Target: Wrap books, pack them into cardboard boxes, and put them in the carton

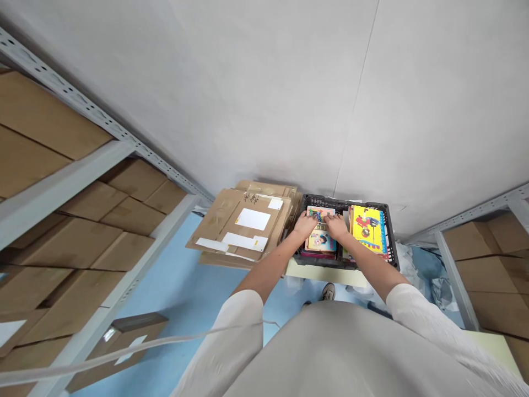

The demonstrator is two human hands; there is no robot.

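Observation:
A black plastic crate [390,242] stands in front of me with picture books in two stacks. My left hand [305,225] is over the left stack, its fingers bent onto the edge of a small colourful book [321,212]. From the other side, my right hand [336,227] reaches the same book with curled fingers. Just below the hands lies a book with a cartoon child on its cover [320,241]. A yellow picture book [367,227] with a red cartoon figure tops the right stack. My fingers hide part of the left stack.
Flattened cardboard [223,220] with white labels is piled left of the crate. Metal shelves [165,231] of brown boxes flank both sides. A carton [124,342] sits on the blue floor, and clear plastic wrapping [442,292] lies at right. A pale wall rises behind.

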